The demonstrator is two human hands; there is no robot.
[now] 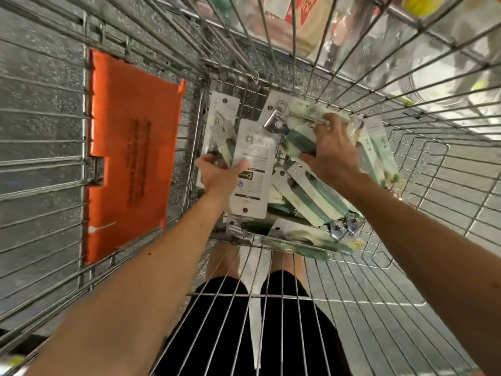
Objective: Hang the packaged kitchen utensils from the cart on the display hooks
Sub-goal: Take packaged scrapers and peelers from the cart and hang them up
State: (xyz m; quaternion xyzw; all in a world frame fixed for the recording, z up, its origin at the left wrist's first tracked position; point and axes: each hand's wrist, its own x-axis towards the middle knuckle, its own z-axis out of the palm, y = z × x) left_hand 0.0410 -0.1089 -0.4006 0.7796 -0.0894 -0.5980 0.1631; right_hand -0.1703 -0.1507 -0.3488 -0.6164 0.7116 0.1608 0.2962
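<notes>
Both my arms reach down into a wire cart [311,270] whose bottom holds several packaged kitchen utensils with white cards and green handles [309,196]. My left hand [219,175] grips a white printed backing card [253,169], thumb across its face. My right hand [334,147] is curled round a bundle of green-handled packages [301,142] near the far end of the pile. A metal can-opener head [275,122] shows beside it. No display hooks are in view.
An orange plastic panel [130,156] hangs on the cart's left wire wall. Blurred packaged goods on shelving [311,20] show beyond the cart's far side. My legs in black shorts [244,335] stand under the near wire wall.
</notes>
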